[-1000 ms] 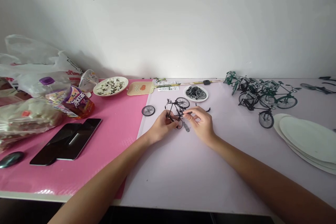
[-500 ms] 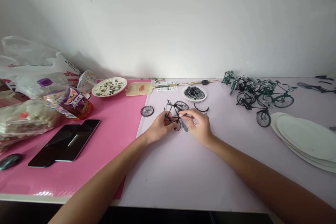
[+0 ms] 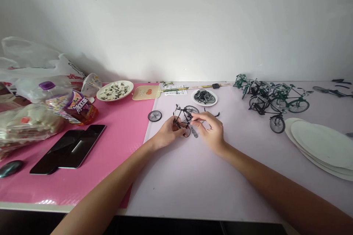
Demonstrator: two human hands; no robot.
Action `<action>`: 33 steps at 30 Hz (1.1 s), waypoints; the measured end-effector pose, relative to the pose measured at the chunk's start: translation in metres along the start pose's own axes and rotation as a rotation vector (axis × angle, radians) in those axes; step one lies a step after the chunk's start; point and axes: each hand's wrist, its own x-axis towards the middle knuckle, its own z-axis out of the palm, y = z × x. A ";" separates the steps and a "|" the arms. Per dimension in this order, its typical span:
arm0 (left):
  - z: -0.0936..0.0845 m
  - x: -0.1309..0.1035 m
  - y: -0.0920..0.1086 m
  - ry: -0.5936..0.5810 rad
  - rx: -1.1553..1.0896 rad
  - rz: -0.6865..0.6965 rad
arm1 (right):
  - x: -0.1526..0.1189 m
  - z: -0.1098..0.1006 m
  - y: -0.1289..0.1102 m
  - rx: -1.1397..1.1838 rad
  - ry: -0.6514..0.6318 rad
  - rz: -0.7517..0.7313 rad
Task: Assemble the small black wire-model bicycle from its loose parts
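My left hand is closed round the lower part of a small black model bicycle frame, above the pale table. My right hand has thumb and index finger at the frame's right side; any small part between them is too small to make out. Behind the frame lies a spoked wheel. A loose wheel rests to the left of my hands. Between my hands, a grey flat piece is on the table. A curved black part lies behind my right hand.
A white plate of wheels stands at the back. Assembled model bicycles and stacked white plates are at the right. On the pink mat are two phones, a bottle and a bowl of small pieces.
My right hand has moved slightly right, its fingertips a little farther from the frame's middle. My left hand keeps its hold on the frame.
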 end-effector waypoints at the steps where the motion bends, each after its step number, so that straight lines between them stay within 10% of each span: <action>1: 0.000 0.000 0.000 -0.004 0.001 -0.003 | -0.001 0.000 0.000 0.017 -0.004 -0.002; 26: 0.000 0.001 -0.002 0.010 -0.015 0.033 | -0.001 -0.001 -0.004 0.002 -0.001 0.017; 33: 0.003 0.002 -0.001 0.059 -0.073 0.094 | -0.006 0.002 0.006 -0.209 -0.202 0.116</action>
